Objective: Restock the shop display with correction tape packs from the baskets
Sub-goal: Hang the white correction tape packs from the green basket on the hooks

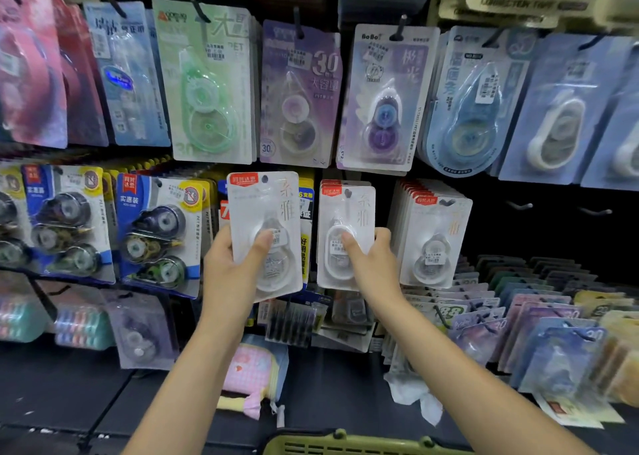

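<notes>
Both hands are up at the display wall. The left hand [232, 264] grips a white correction tape pack [266, 226] by its lower left edge, thumb pressed across the clear blister on the front, the other fingers curled behind the card and out of sight. That pack stands upright, slightly tilted, its hang hole free of any hook, held in front of the yellow-and-blue packs [305, 226] behind it.

The right hand [371, 264] pinches a second white pack [340, 236] at its lower right, thumb flat on the barcode sticker, fingers wrapped round the right edge. This one sits at the front of a small stack on a peg; whether its hole is actually on the peg, I cannot tell.

Just to the right hangs a thick row of the same white packs [434, 240], red labels lined up along the top. Further right, two bare hooks [520, 206] stick out of the dark panel.

Above runs a row of larger packs: green [207, 84], purple [299, 98], lilac [382, 101], blue [473, 105]. Left of the hands, blue cards with three dark dispensers each [160, 236]. Down at the bottom edge, the rim of a green basket [345, 444] shows between the forearms, and slanted rows of pastel packs [539, 333] fill the lower right
</notes>
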### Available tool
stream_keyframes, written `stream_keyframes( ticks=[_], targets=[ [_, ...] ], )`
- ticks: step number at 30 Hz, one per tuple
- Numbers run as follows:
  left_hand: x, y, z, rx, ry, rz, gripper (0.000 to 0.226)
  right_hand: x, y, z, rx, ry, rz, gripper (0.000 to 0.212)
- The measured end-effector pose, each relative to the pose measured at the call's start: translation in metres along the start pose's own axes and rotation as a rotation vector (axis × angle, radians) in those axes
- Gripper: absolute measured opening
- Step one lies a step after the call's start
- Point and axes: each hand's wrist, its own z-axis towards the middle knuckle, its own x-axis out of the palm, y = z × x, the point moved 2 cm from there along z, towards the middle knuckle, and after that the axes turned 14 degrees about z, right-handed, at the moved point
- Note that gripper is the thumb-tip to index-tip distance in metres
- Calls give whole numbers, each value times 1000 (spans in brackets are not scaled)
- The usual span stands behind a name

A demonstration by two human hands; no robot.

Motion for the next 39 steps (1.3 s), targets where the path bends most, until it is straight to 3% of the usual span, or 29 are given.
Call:
stream_keyframes(
  ticks=[3, 7, 11, 13, 16, 21, 24, 31, 35, 39],
  targets=[
    [7, 1, -3, 5, 50, 23, 20, 0, -5, 4, 22, -37, -78, 47],
    [20, 3, -6, 2, 116, 40, 19, -5, 3, -17, -146, -156, -14, 54],
    [38, 5, -11, -7, 221, 78, 19, 8, 15, -44, -70, 77, 331, 40],
    [44, 7, -15, 7, 250, 98, 19, 14, 13, -49, -28, 107, 378, 30],
    [45, 9, -16, 47, 193, 194, 13, 10, 15, -46, -30, 59, 404, 23],
    [31, 11, -11, 346, -68, 762, 31, -4, 16, -24, -67, -30, 274, 20],
    [28, 15, -10, 424, -53, 914, 38, -5, 9, -11, -16, -43, 205, 26],
    [29, 22, -13, 440, 2, 1003, 40, 2, -7, 12, 5, -52, 111, 28],
    [26, 21, -17, 455, 6, 977, 36, 2, -20, 14, 42, -9, 37, 42],
    [30, 12, -38, 590, -48, 922, 24, -18, -51, -15, 181, 27, 22, 48]
  ],
)
